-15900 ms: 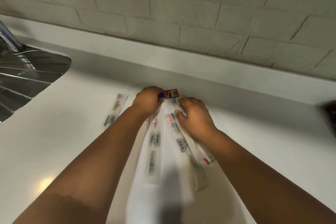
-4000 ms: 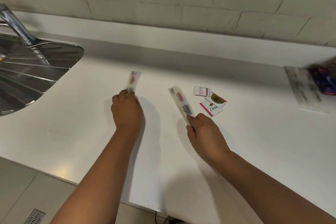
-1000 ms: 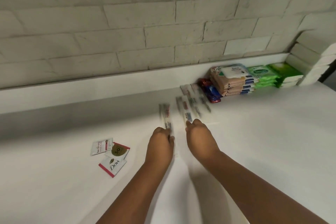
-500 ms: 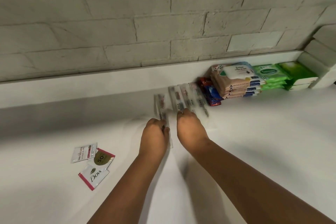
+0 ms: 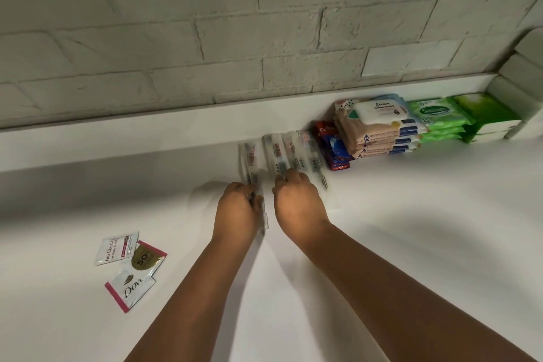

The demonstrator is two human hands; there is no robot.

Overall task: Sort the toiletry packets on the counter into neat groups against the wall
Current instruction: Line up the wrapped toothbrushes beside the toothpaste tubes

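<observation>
Head view: left hand (image 5: 239, 209) grips blurred clear packet (image 5: 251, 166); right hand (image 5: 296, 200) grip unclear.

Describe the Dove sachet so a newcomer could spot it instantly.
Start at the white counter and look left of the left hand, away from the stacks against the wall. Three small sachets lie there in a loose cluster. The Dove sachet is the nearest one: white with a pink edge, its name in script, partly under the sachet with the gold circle.
</observation>
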